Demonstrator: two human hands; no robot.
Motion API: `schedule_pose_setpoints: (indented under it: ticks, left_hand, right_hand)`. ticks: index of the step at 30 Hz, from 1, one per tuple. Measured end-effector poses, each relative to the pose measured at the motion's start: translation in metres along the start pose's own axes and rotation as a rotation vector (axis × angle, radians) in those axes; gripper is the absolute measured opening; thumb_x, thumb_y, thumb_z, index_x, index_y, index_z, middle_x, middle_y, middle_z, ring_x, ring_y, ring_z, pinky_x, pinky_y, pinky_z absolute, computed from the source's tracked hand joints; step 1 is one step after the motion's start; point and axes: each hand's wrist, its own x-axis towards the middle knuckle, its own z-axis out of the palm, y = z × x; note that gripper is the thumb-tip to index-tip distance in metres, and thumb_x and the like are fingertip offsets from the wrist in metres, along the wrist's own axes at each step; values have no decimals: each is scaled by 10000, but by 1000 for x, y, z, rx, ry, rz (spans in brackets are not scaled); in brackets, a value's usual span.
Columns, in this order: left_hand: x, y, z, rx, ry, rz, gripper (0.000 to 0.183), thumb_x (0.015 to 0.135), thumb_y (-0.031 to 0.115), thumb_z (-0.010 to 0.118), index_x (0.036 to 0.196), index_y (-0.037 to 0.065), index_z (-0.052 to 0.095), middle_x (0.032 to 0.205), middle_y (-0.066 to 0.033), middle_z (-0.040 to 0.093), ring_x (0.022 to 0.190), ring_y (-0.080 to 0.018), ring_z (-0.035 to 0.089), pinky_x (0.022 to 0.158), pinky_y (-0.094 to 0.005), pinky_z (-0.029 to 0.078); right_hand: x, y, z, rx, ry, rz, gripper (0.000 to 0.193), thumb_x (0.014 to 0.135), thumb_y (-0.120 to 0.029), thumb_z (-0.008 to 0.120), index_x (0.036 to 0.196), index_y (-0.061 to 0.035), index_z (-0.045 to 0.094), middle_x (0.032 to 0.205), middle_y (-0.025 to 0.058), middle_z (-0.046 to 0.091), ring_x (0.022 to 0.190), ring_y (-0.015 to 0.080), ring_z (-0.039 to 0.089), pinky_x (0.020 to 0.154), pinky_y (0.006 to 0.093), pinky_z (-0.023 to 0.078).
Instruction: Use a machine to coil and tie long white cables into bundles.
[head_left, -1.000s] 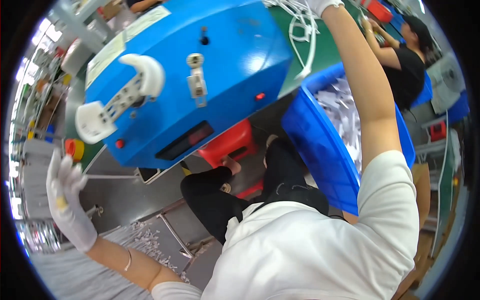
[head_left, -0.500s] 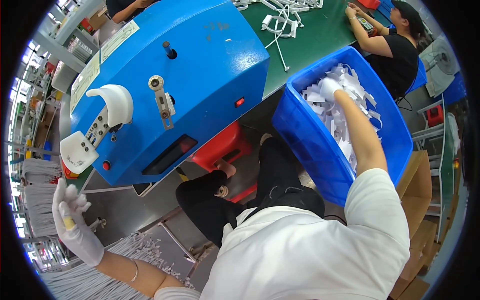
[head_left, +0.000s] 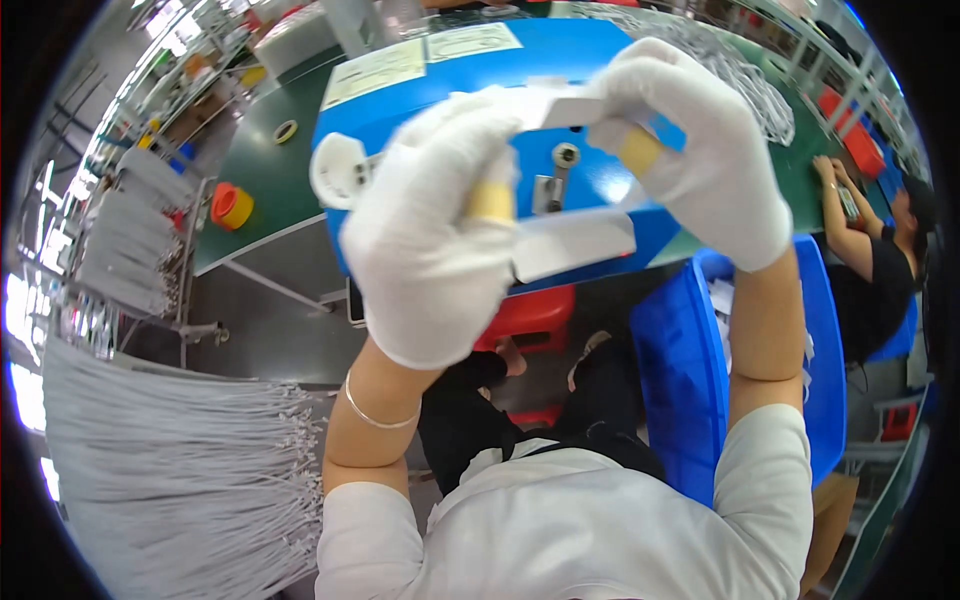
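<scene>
My left hand (head_left: 435,225) and my right hand (head_left: 700,150) wear white gloves with yellow tape round the thumbs. Both are raised in front of the blue machine (head_left: 620,265), fingers closed on a thin white strip (head_left: 565,108) stretched between them. Below the fingers a white flat piece (head_left: 575,245) hangs over the machine's front; whether it belongs to the same strip I cannot tell. Between my hands the machine's metal lever (head_left: 562,175) shows. Its white curved holder is mostly hidden behind my left hand, leaving a white pad (head_left: 340,170) in sight.
At my right stands a blue tub (head_left: 685,370) holding white pieces. Bundled grey cables (head_left: 180,460) hang at my left. An orange-and-yellow tape roll (head_left: 232,205) sits on the green table (head_left: 265,185). A red stool (head_left: 530,320) is under the machine. A co-worker (head_left: 880,270) sits at far right.
My right hand has come out of the tub and up to the machine's front. My left hand has risen from the lower left to meet it, and both now hold the white strip.
</scene>
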Motion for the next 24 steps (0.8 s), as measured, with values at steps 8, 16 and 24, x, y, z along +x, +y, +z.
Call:
schedule_pose_setpoints:
  ticks: [8,16,24]
  left_hand:
    - [4,-53,-50,393,193,-255,126,820,34,675,946,25,682,941,-78,685,804,-150,652,747,-269,523]
    - [-7,-55,-45,238,262,-412,97,879,96,653,923,10,646,841,-78,665,702,-146,644,635,-264,511]
    - [-38,-72,-58,207,211,-304,101,863,101,640,917,15,640,871,-145,648,797,-318,639,711,-361,509]
  right_hand:
    - [10,12,90,286,274,184,355,890,-102,648,1223,-27,553,1014,65,620,950,139,597,885,281,478]
    - [12,-6,88,483,312,376,203,907,-121,630,1077,-9,616,987,72,653,746,92,604,599,218,495]
    - [16,0,87,428,122,422,277,947,-230,575,1087,5,613,1010,82,643,859,139,601,735,257,469]
